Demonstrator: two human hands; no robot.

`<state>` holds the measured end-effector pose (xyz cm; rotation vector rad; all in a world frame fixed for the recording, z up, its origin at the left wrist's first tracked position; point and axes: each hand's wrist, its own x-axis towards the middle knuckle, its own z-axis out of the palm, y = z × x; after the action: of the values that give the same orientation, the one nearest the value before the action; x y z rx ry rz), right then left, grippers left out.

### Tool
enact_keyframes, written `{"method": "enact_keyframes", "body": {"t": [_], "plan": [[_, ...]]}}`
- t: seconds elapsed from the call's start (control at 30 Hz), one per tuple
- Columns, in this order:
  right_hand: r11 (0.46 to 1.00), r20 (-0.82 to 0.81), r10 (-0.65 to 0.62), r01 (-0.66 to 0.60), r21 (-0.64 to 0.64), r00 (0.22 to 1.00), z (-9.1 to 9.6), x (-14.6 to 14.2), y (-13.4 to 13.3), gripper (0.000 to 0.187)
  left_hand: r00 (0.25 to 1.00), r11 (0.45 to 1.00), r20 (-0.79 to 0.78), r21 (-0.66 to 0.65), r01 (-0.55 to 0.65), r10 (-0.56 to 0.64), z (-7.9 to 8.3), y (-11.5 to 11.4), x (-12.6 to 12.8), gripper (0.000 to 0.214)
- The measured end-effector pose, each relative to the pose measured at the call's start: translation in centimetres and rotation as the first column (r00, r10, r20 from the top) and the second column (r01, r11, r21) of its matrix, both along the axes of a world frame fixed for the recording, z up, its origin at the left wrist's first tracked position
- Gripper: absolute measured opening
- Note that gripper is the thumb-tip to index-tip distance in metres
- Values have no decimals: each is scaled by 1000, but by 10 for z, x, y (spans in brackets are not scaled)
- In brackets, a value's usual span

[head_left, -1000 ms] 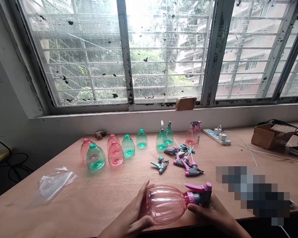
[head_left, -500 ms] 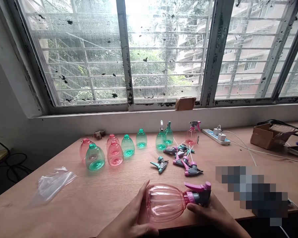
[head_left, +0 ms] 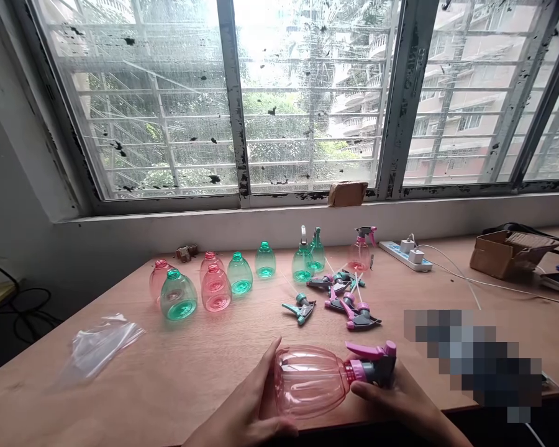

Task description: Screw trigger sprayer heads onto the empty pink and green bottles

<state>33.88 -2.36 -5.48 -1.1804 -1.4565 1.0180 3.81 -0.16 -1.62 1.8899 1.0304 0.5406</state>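
Note:
A clear pink spray bottle (head_left: 310,380) lies on its side near the front edge of the wooden table (head_left: 205,354). My left hand (head_left: 249,410) cups its round base, fingers wrapped under and behind it. My right hand (head_left: 400,400) grips the pink and grey trigger head (head_left: 375,363) fitted on the bottle's neck. Both hands are closed on the same bottle.
Several capless green and pink bottles (head_left: 200,287) stand at the back left. Loose trigger heads (head_left: 342,301) lie in the middle, with three assembled bottles (head_left: 314,253) behind. A crumpled plastic bag (head_left: 97,347) lies left; a power strip (head_left: 406,256) and cardboard box (head_left: 507,253) sit right.
The bottle has shifted very slightly in my hands; my left fingers have curled a little further under its base. Nothing else has moved.

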Motion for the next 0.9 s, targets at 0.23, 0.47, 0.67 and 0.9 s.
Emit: {"method": "enact_keyframes", "body": {"t": [0.23,0.47,0.67,0.9], "plan": [[1000,-25,15,-15,0,1000,-1,1,0,50,998,999,50,-10,47,-46,-5,4,-8,89],[999,-49,42,-43,-8,998,2,0,1,54,999,999,21,-33,27,-27,-1,1,-4,108],[999,-46,46,-46,-12,998,-1,1,1,54,998,999,34,7,47,-47,-7,1,-6,116],[1000,-63,25,-26,-16,998,1,-1,0,57,992,996,92,-27,87,-84,-7,6,-7,92]]}}
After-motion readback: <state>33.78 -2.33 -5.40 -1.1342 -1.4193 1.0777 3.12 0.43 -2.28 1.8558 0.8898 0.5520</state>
